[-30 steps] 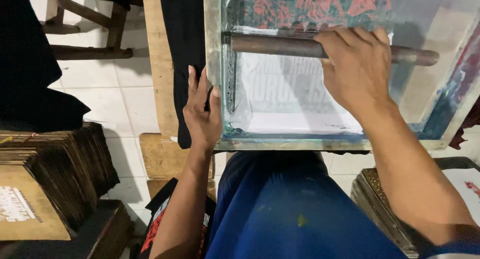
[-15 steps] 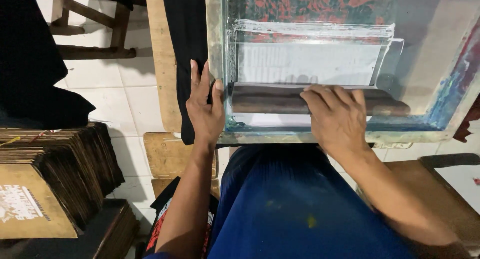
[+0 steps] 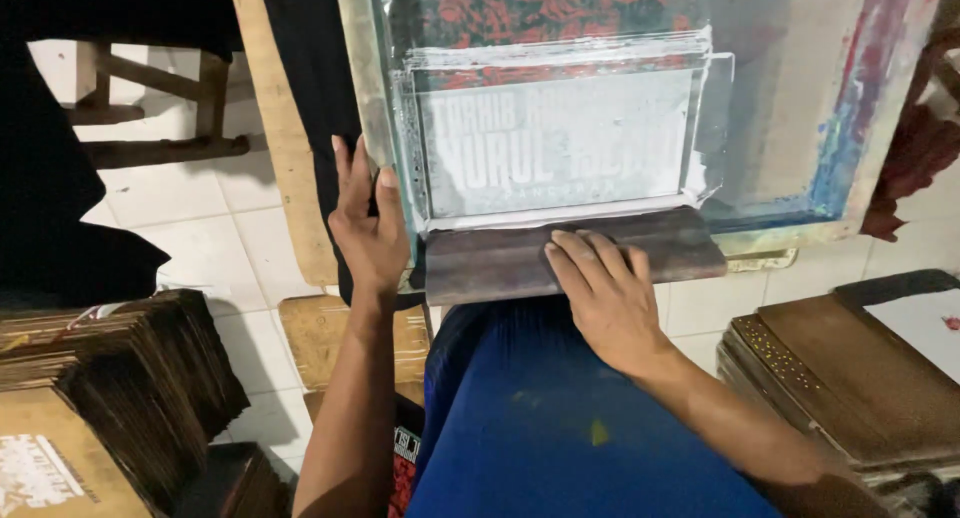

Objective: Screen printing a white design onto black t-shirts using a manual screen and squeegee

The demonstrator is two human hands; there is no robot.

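White floor tiles, right hand covering squeegee, screen frame cropped

Stacked brown boards at left, wooden stool beyond, perhaps book covers right.

Squeegee at near edge of screen frame, board stacks left and right
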